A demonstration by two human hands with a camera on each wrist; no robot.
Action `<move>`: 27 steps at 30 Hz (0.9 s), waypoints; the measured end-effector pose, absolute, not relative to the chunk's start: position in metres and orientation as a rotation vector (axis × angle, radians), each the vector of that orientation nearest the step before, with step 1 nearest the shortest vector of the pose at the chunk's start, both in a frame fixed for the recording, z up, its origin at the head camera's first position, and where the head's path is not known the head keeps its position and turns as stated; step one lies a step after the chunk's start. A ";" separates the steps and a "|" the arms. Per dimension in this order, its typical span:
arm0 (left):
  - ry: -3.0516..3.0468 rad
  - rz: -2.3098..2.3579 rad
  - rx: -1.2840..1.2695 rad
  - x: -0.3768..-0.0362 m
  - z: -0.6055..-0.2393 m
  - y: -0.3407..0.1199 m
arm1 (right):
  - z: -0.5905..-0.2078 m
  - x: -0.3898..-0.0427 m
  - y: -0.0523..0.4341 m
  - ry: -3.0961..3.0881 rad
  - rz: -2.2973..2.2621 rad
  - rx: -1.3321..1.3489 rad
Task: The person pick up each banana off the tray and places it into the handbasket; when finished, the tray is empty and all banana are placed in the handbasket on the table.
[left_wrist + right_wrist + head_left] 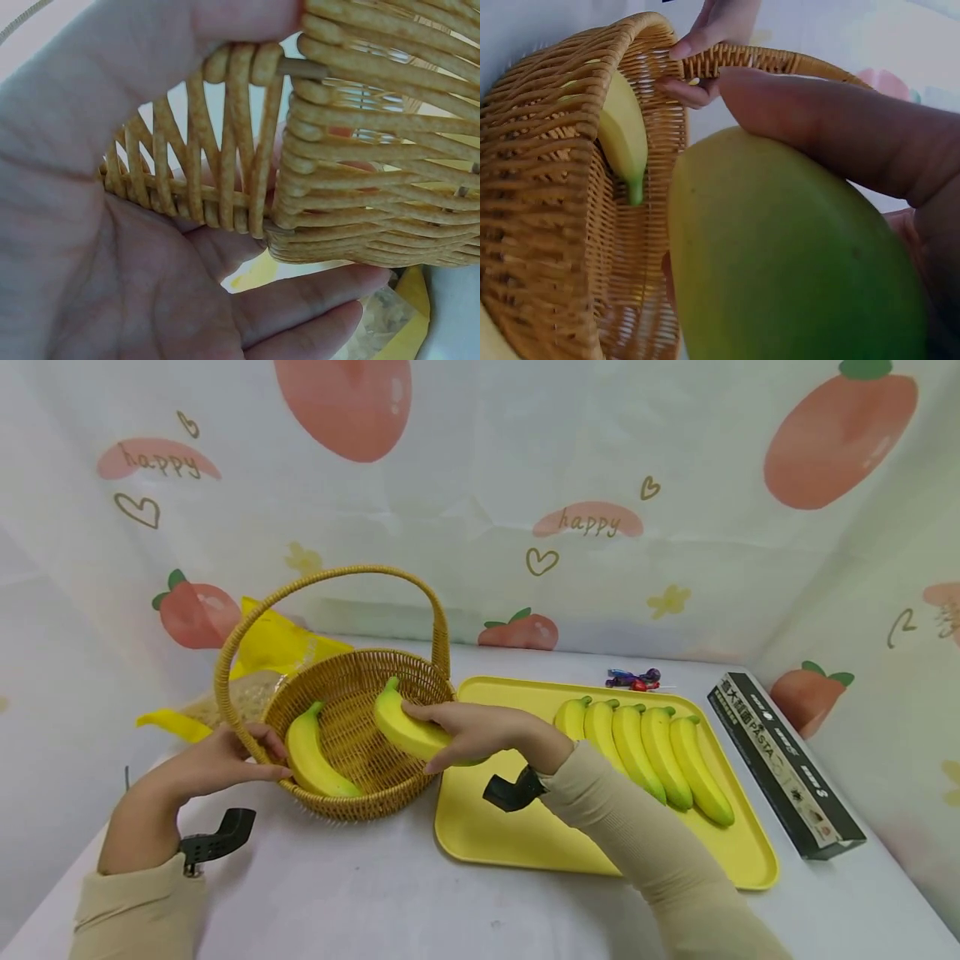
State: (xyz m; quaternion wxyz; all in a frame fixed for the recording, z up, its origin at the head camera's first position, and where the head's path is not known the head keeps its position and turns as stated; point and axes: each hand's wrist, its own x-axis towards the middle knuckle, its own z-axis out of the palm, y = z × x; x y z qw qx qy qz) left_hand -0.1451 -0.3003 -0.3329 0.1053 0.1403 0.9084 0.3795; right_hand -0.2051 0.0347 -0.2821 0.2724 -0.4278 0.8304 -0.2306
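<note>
Fruit-printed cloth backs the white surface; left hand grips the basket handle, right hand a banana.

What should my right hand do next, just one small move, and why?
I'd probably lower the held banana into the basket and release it: your right hand has it over the basket's right side, there is room between it and the other banana inside, and your left hand holds the basket.

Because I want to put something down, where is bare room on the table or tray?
Bare: the table between left sleeve, basket and tray; also the tray's near-left corner. Crowded: the tray's right side, where five bananas lie together.
</note>
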 end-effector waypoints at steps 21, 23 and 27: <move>2.662 1.121 0.420 -0.146 -0.331 -0.300 | -0.304 -0.248 -0.051 2.143 -0.679 -0.975; 2.662 1.121 0.422 -0.146 -0.331 -0.300 | -0.306 -0.248 -0.057 2.136 -0.697 -0.965; 2.662 1.120 0.419 -0.146 -0.331 -0.300 | -0.313 -0.249 -0.067 2.105 -0.706 -0.955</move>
